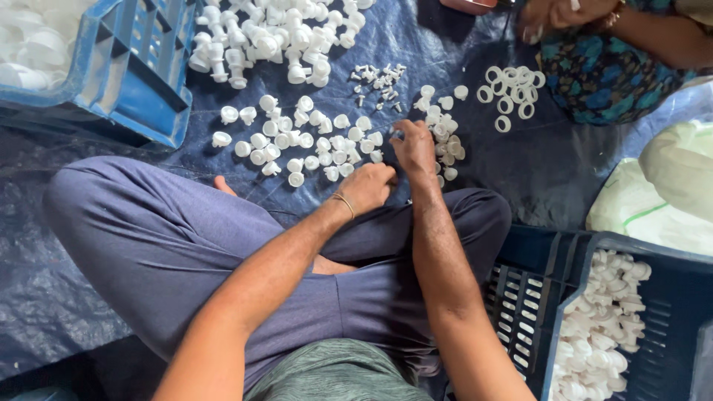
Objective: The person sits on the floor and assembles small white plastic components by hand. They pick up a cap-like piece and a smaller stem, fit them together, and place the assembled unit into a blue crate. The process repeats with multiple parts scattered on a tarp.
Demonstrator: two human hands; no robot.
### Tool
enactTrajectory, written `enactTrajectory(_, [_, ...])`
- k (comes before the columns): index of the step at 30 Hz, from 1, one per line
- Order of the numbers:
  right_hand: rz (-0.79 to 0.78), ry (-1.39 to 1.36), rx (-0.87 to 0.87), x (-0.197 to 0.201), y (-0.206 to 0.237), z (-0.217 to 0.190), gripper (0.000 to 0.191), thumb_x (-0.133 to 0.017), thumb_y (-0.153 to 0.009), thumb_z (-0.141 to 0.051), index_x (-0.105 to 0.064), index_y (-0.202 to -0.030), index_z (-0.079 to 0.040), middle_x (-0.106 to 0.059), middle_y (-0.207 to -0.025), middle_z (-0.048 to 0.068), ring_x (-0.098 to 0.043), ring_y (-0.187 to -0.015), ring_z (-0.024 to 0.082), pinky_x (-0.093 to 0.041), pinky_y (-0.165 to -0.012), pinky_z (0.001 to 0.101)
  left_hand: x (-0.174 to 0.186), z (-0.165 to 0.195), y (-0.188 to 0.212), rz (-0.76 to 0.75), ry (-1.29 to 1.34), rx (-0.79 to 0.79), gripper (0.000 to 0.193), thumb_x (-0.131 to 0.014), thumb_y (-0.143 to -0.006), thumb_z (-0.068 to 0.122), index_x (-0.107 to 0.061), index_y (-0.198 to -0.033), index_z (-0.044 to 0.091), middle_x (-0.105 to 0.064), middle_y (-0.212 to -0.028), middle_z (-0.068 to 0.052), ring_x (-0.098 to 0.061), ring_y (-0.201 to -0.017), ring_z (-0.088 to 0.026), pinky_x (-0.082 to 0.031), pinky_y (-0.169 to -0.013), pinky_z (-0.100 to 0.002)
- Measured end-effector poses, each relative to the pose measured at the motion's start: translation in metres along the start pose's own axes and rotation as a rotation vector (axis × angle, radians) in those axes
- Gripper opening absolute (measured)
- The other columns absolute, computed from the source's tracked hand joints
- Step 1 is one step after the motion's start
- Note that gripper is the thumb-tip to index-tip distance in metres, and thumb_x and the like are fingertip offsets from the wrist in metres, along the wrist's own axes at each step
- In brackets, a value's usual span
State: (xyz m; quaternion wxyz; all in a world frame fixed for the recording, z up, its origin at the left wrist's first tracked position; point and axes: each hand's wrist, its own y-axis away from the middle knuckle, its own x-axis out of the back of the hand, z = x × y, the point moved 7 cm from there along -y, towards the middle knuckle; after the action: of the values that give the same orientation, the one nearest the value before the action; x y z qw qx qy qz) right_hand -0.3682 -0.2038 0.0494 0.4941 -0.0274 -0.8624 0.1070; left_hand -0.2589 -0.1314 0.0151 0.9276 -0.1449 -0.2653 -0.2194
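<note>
White plastic caps (312, 145) on blue tarp (520, 171), right hand (413, 147) apparently pinching one, left hand (369, 186) curled shut.

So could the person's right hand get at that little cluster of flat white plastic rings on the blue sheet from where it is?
Probably yes. The right hand rests among small white plastic caps, and only bare blue tarpaulin sheet lies between it and the white plastic rings. Another person's knee sits close beside them.
</note>
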Motion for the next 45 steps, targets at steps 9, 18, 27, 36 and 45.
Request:
enactTrajectory(9, [0.09, -0.128, -0.122, 0.039, 0.007, 0.03, 0.018, -0.075, -0.077, -0.002, -0.076, -0.095, -0.005, -0.073, -0.091, 0.017, -0.074, -0.085, 0.032, -0.059, -0.074, 0.0393, -0.051, 0.038, -0.049, 0.003, -0.168, -0.047, 0.032, -0.063, -0.09, 0.014, -0.063, -0.12, 0.003, -0.061, -0.128, -0.023, -0.062, -0.108, -0.043, -0.055, -0.088, -0.052])
enactTrajectory(18, [0.169, -0.257, -0.2, 0.063, -0.006, 0.054, 0.02, -0.073, -0.084, -0.004, -0.076, -0.104, -0.008, -0.075, -0.096, 0.012, -0.077, -0.087, 0.026, -0.061, -0.078, 0.0351, -0.089, 0.061, -0.097, -0.098, -0.216, 0.172, 0.039, -0.06, -0.094, 0.033, -0.065, -0.117, 0.002, -0.071, -0.112, -0.023, -0.072, -0.1, -0.039, -0.058, -0.083, -0.051])
enactTrajectory(27, [-0.017, -0.086, 0.01, 0.034, -0.017, 0.033, 0.023, -0.086, -0.072, -0.01, -0.078, -0.094, -0.005, -0.073, -0.086, 0.019, -0.071, -0.083, 0.036, -0.057, -0.076, 0.0439, -0.096, 0.055, -0.069, -0.21, -0.412, -0.001, 0.024, -0.06, -0.094, 0.022, -0.073, -0.108, 0.008, -0.075, -0.107, -0.02, -0.073, -0.099, -0.035, -0.058, -0.086, -0.046])
enactTrajectory(36, [-0.061, -0.494, -0.386, 0.034, 0.002, 0.04, 0.013, -0.08, -0.083, -0.01, -0.076, -0.091, -0.002, -0.076, -0.08, 0.011, -0.072, -0.07, 0.02, -0.058, -0.064, 0.0327, 0.014, 0.009, 0.033, -0.237, 0.596, 0.74, 0.032, -0.059, -0.097, 0.021, -0.07, -0.124, 0.007, -0.072, -0.086, -0.014, -0.069, -0.07, -0.024, -0.059, -0.061, -0.038])
enactTrajectory(45, [-0.215, -0.877, -0.119, -0.001, 0.061, -0.057, 0.009, -0.076, -0.094, 0.0, -0.073, -0.102, 0.002, -0.076, -0.091, 0.005, -0.069, -0.079, 0.008, -0.056, -0.067, 0.0222, 0.057, -0.041, 0.081, 0.006, 1.048, 0.784, 0.03, -0.057, -0.099, 0.019, -0.069, -0.123, 0.005, -0.074, -0.095, -0.013, -0.075, -0.08, -0.022, -0.066, -0.072, -0.035])
